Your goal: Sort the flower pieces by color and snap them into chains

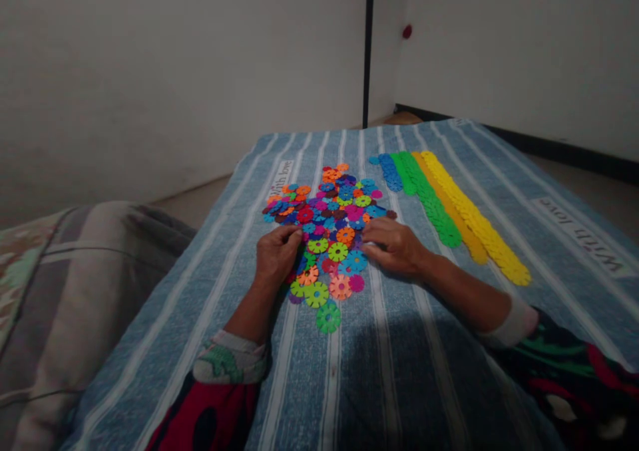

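Note:
A mixed heap of notched plastic discs (pixel 338 251) in many colours lies on the striped cloth. At the heap's left edge, my left hand (pixel 277 253) is closed, thumb and forefinger pressed together; anything in that pinch is hidden. Across from it, my right hand (pixel 395 246) rests against the right edge with its fingers curled in, and I cannot make out what they hold. Nearest to me in the heap is a green disc (pixel 328 317). Sorted rows of overlapping discs run to the right: a yellow row (pixel 474 218), an orange row (pixel 462 228), a green row (pixel 432 205) and a short blue row (pixel 390 173).
A blue cloth with white stripes (pixel 219 304) covers the table or bed surface, with "with love" lettering (pixel 582 238) at the right. A grey blanket (pixel 114 271) drapes beside it on the left. Pale walls (pixel 200 58) stand behind.

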`<state>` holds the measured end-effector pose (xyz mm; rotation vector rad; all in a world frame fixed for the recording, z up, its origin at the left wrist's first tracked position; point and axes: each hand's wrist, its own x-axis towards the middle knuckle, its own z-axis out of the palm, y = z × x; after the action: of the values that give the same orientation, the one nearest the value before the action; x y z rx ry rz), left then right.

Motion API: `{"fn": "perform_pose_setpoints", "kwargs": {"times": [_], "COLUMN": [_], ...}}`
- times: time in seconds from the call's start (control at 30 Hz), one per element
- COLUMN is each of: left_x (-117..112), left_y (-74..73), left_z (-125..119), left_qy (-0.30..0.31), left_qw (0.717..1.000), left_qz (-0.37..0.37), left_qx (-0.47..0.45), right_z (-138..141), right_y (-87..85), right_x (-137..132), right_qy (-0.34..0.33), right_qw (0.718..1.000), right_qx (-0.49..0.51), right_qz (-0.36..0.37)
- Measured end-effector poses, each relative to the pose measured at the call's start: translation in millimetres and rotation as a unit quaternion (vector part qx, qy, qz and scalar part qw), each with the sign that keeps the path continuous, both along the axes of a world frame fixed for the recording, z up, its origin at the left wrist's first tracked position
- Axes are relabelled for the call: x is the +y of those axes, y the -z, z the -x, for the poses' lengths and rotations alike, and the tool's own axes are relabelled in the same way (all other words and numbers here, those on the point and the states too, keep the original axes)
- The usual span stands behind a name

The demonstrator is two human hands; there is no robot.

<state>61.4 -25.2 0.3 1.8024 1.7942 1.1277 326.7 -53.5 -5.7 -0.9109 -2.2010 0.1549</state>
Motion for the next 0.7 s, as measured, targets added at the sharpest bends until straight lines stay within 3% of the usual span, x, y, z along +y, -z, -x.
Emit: {"fn": "perform_pose_setpoints", "kwargs": {"times": [0.17,0.3,0.57,0.7], "left_x": [1,2,6,8], "left_y": [-2.2,-0.9,0.8,-1.6], "left_z": [5,10,15,18], "left_qy": [-0.022,-0.033,-0.034,-0.049], "left_qw": [0.999,0.998,0.999,0.998], "left_qz": [-0.032,-0.051,-0.03,-0.025], "left_qx": [-0.011,-0.029,-0.028,-0.022], "right_z": [46,66,70,68], "right_y": [-4.5,-0.1,5.4,-5.4], "right_x": [-43,-63,-66,-58], "right_qy": [-0.126,-0.121,-0.116,-0.154], "right_qw": [0.986,0.978,0.981,0.98], "right_qx": [-0.098,-0.152,-0.153,-0.122], "right_qz": [-0.05,-0.075,-0.035,0.033]}}
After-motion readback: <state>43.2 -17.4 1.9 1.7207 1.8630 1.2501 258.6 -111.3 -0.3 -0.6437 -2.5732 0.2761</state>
